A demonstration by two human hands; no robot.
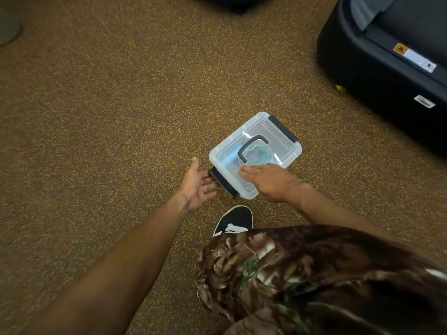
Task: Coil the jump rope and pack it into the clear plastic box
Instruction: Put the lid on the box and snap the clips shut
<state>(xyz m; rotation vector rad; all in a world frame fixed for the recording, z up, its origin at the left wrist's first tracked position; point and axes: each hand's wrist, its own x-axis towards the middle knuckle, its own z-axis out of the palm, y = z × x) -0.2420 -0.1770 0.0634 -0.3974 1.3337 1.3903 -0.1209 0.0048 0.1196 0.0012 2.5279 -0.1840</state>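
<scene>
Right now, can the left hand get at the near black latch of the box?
Probably yes: the left hand lies open beside the near latch, fingers seemingly touching it, and nothing lies between them.

Floor (pixel 121 105): brown speckled carpet with yellow flecks, covering the whole view.
Clear plastic box (pixel 287 151): sits on the floor right of centre, lid on, dark latches at both short ends.
Treadmill base (pixel 377 76): black, resting on the floor at the upper right, well apart from the box.
Shoe (pixel 235 221): black and white, planted on the floor just below the box.
Green scrap (pixel 340 88): small, lying beside the treadmill base.
</scene>
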